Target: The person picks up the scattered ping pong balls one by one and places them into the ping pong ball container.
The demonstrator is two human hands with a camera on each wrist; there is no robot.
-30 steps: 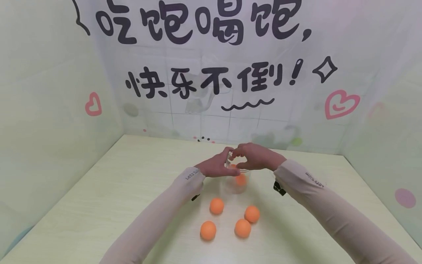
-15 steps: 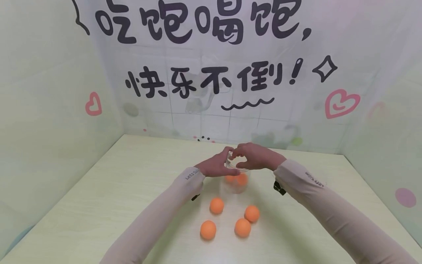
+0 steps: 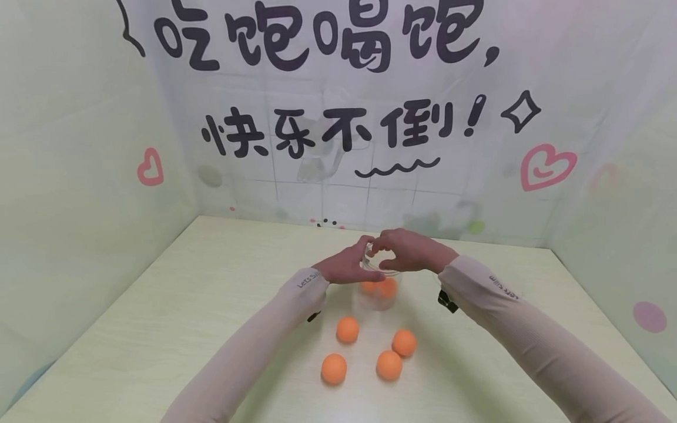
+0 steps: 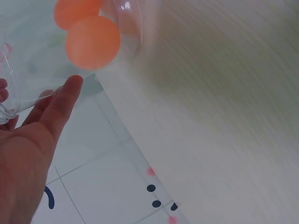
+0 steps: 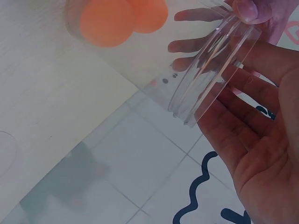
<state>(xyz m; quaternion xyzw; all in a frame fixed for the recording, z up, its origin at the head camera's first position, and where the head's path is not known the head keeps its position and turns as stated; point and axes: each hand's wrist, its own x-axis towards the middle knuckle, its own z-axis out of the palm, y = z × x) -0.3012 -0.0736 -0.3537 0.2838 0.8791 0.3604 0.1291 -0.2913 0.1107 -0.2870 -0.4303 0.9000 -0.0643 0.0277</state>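
Gripping the clear jar [image 3: 378, 291] rim, both hands' fingers [image 3: 370, 244] curled: two balls [image 3: 388, 287] in, four [image 3: 348, 329] left mid-worktop.

Light was bright and even; shadows soft. The left wrist view blurred toward two o'clock, perhaps from motion.

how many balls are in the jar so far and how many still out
Done: two orange balls sit inside the clear jar. In hand: the left hand and right hand both hold its rim. Left: four orange balls lie loose on the table.
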